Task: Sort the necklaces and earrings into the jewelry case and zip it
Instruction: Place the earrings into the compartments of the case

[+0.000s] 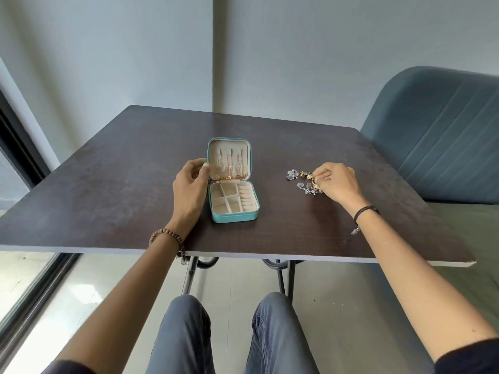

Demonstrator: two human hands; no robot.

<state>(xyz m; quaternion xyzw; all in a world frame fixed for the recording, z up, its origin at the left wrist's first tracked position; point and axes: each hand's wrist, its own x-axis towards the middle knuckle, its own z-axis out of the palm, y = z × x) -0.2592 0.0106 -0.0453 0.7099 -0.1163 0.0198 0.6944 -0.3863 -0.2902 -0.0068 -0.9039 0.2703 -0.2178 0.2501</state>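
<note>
- step in hand, as i judge it: the earrings. the thin gold chain necklaces (229, 167) already hang inside the upright lid (229, 147) of the small square teal jewelry case (233, 215), and its cream compartments look bare.
- the loose heap of silver-blue and gold earrings (293, 175) lies on the dark brown wooden table (108, 184), well to the right of the case.
- the right hand (337, 182) reaches palm-down into the heap, thumb and forefinger closed narrowly on a gold piece. i cannot tell whether it is lifted.
- the left hand (190, 182) stands beside the case, thumb and curled fingers pinching the lid's left rim, propping it open.
- the next move probably calls for freeing one earring without dragging tangled neighbours, then carrying it across to a compartment. zipping comes last.
</note>
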